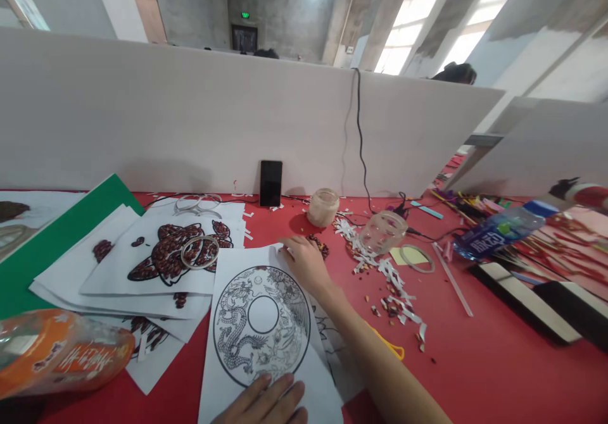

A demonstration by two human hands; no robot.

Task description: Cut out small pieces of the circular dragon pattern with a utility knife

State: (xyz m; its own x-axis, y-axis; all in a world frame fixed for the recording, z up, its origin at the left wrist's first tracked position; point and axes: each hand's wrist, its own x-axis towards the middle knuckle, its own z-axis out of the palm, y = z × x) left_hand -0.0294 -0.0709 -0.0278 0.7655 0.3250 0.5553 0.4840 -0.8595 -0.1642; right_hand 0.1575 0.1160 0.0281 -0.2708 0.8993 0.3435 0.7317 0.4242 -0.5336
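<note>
Unclenched, the left hand (268, 402) lies on the white sheet (263, 314) with a ringed dragon drawing, long axis pointing away across the red table (475, 373); the right hand (304, 261), grip unclear, touches its far corner.

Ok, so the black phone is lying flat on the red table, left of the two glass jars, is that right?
Not quite. The head view shows the black phone standing upright against the white partition. It is on the red table, left of the two glass jars.
</note>
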